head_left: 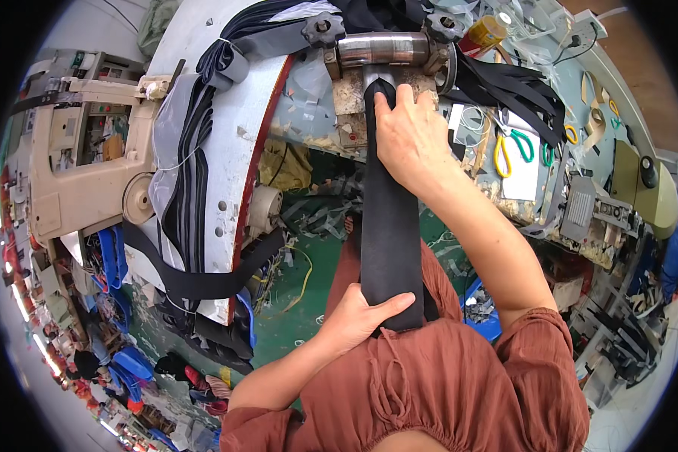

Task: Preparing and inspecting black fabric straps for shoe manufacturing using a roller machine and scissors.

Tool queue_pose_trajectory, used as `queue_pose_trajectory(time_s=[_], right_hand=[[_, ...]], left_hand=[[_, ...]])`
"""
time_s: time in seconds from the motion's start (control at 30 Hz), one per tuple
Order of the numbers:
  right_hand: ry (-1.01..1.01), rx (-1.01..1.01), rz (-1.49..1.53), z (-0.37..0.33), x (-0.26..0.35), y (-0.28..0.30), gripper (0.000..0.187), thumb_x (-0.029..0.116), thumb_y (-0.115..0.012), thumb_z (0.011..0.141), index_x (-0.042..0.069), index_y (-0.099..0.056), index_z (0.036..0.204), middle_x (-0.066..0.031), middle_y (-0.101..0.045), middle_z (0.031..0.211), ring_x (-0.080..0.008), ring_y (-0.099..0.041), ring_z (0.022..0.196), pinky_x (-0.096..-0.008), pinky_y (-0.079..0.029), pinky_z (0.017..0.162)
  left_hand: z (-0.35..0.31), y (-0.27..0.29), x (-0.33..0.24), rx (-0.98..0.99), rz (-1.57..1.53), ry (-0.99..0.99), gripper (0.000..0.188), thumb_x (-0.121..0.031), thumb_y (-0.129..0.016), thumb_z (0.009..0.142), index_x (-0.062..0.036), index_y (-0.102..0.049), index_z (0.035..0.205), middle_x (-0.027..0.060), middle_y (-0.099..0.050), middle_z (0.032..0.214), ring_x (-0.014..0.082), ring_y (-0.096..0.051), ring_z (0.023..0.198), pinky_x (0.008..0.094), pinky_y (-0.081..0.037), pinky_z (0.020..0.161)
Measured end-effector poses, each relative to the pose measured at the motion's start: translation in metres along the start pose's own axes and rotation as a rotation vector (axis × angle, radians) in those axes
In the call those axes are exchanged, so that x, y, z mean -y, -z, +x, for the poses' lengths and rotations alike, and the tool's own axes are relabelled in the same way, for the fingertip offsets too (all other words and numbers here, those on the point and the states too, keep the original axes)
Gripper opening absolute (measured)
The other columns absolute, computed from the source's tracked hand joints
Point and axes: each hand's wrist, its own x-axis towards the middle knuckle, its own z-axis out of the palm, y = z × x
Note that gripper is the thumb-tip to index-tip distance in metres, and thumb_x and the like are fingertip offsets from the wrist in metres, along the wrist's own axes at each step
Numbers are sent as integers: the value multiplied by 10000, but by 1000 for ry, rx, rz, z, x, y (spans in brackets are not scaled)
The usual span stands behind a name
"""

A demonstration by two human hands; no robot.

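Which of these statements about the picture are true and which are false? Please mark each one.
1. The right hand grips the upper end of the black fabric strip just below the metal roller. True.
2. The left hand holds a pair of scissors. False: it holds the lower end of the black strip; the scissors, with yellow and green handles, lie on the workbench.
3. The strip is pulled straight between both hands. True.
4. The person wears a blue garment. False: the garment is rust-brown.
5. The strip is white. False: it is black.
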Motion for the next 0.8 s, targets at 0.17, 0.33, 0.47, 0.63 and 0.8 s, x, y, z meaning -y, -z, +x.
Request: queue_pose_trajectory(time_s=[0.17, 0.33, 0.47, 0.63, 0.8], right_hand=[[-6, -2, -63, -11, 6, 1, 256, 120, -556, 837, -7, -592, 1057, -140, -547, 892, -256, -597, 788, -298, -514, 540], [-1, 50, -105, -13, 14, 3, 262, 116, -544, 847, 7, -595, 1079, -128, -605, 833, -224, -637, 723, -275, -510, 533], [21, 118, -101, -13, 19, 15, 265, 108, -548, 844, 6, -592, 1085, -97, -630, 779, -191, -650, 692, -269, -507, 517], [-15, 39, 134, -20, 10, 21, 213, 178, -552, 860, 21, -605, 995, -122, -633, 783, -253, -649, 711, -357, -514, 559], [-371, -117, 1092, -36, -30, 17, 394, 388, -541, 899, 17, -580, 1024, -123, -643, 950, -227, -632, 877, -379, -495, 744]], left_hand=[[-9, -10, -2, 5, -98, 15, 385, -174, -688, 828, 33, -546, 1121, 77, -608, 1048, 132, -592, 924, 282, -486, 803], [-13, -13, -2, -17, -64, 9, 352, -155, -679, 835, 19, -550, 1113, 71, -607, 1039, 125, -592, 911, 276, -488, 791], [-11, -15, 1, -66, -82, 23, 297, -118, -661, 845, 19, -561, 1089, 67, -613, 1021, 118, -595, 892, 267, -493, 781], [-9, -18, 1, -91, -135, 53, 254, -64, -643, 846, 23, -565, 1071, 71, -622, 996, 131, -608, 882, 279, -507, 795], [-13, -15, 1, -74, -218, 84, 263, -52, -646, 839, 27, -559, 1074, 92, -623, 1000, 148, -615, 895, 298, -515, 806]])
